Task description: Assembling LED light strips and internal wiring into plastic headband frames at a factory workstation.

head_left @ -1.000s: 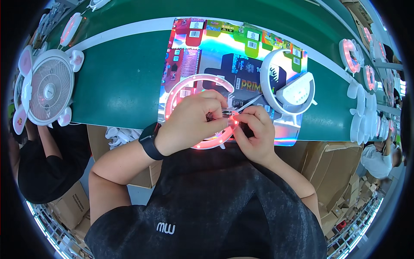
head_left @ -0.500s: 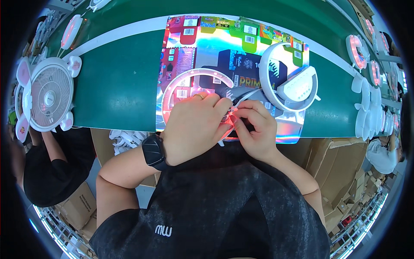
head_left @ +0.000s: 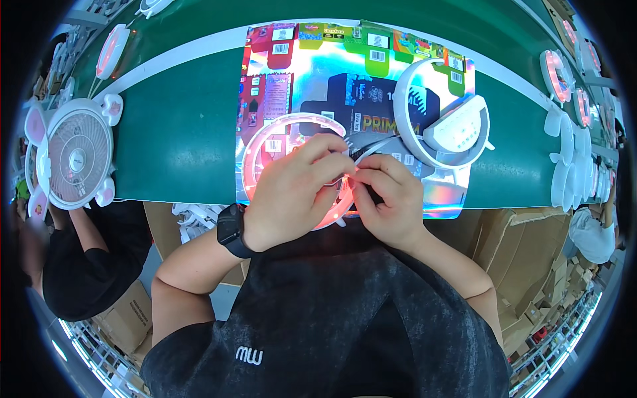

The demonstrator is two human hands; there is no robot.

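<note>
My left hand (head_left: pixel 302 182) and my right hand (head_left: pixel 388 202) meet above the near edge of the table, thumbs and fingertips pinched together. Between them are thin wires (head_left: pixel 337 180), mostly hidden by the fingers. Partly under my left hand lies a white ring-shaped lamp frame (head_left: pixel 292 120), its inner side glowing red. A pale cable (head_left: pixel 376 145) runs from my fingertips toward a second white ring (head_left: pixel 406 119), which stands at the right with a white half-round panel (head_left: pixel 459 127) inside it.
A shiny printed cardboard sheet (head_left: pixel 318 63) covers the middle of the green table (head_left: pixel 176 139). A white fan with ears (head_left: pixel 76 152) stands left, lit red rings (head_left: pixel 556 74) and white frames (head_left: pixel 564 159) right. Cardboard boxes (head_left: pixel 521 259) sit below; a co-worker (head_left: pixel 99 265) is at left.
My left hand's fingers have lifted and drawn back slightly, showing more of the red-lit ring near the table edge. The right hand stays nearly in place, still pinching.
</note>
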